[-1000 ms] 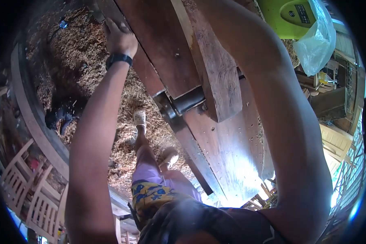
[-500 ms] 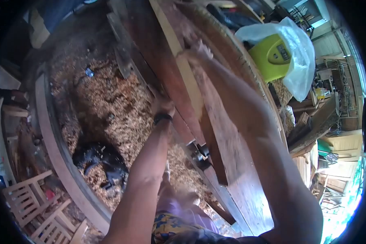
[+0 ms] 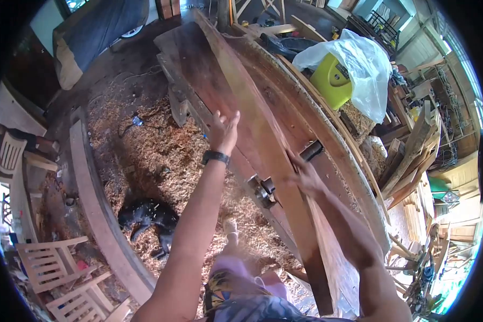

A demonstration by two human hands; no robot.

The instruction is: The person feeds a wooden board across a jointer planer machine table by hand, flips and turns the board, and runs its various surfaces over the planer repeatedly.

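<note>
Wooden board [image 3: 305,241]: slid toward us, more now past roller [image 3: 311,151]
Left hand [image 3: 224,132]: fingers apart
Right hand [image 3: 309,179]: on board, clamping unclear to us

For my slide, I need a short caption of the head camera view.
Right hand on a long wooden board, left hand open nearby, wood shavings below.
</note>
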